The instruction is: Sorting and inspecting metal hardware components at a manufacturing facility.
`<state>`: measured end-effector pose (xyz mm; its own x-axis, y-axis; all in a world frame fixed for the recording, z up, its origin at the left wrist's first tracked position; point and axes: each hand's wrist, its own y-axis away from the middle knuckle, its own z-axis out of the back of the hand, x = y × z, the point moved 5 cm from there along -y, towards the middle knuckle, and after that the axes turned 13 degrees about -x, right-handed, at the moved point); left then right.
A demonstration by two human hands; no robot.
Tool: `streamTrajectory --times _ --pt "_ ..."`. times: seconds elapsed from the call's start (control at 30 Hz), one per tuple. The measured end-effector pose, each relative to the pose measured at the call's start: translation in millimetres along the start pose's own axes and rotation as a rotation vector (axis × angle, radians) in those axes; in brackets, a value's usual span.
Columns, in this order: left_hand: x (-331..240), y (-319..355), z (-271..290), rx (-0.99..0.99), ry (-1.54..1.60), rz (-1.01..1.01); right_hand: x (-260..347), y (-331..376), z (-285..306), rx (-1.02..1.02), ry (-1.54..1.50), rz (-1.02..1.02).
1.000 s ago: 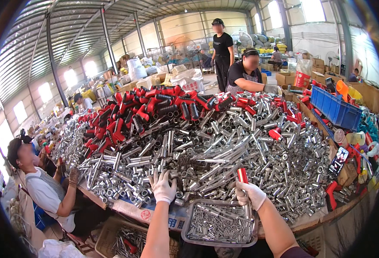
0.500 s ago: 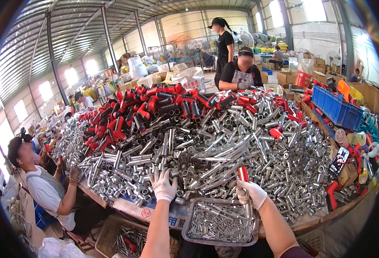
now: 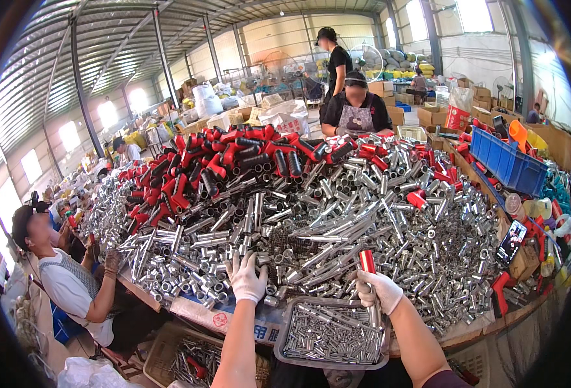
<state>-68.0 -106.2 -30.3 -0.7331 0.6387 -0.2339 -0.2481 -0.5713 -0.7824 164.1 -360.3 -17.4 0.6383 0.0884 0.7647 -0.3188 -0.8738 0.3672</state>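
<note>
My left hand (image 3: 246, 278), in a white glove, reaches into the near edge of a big heap of shiny metal tubes (image 3: 337, 220), fingers spread down among them. My right hand (image 3: 378, 291), also gloved, grips a red-handled metal tube (image 3: 367, 262) held upright. Just below both hands sits a grey tray (image 3: 285, 333) filled with several small metal rods.
Red and black handled parts (image 3: 220, 161) pile up at the heap's far side. A seated person (image 3: 72, 278) works at the left; another person (image 3: 355, 110) sits across the table, one stands behind. A blue crate (image 3: 508, 161) and a phone (image 3: 511, 241) lie at right.
Both hands stay in nearly the same place; my right hand has lifted the red-handled tube slightly. The standing person at the back has turned a little.
</note>
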Motion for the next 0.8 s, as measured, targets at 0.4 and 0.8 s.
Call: streamTrajectory --times 0.4,0.8 --pt "0.1 0.4 -0.2 -0.006 -0.005 -0.01 -0.3 -0.9 0.7 0.005 -0.003 -0.004" --pt "-0.1 0.0 -1.2 0.002 0.004 0.001 0.9 0.7 -0.8 -0.005 0.018 0.005"
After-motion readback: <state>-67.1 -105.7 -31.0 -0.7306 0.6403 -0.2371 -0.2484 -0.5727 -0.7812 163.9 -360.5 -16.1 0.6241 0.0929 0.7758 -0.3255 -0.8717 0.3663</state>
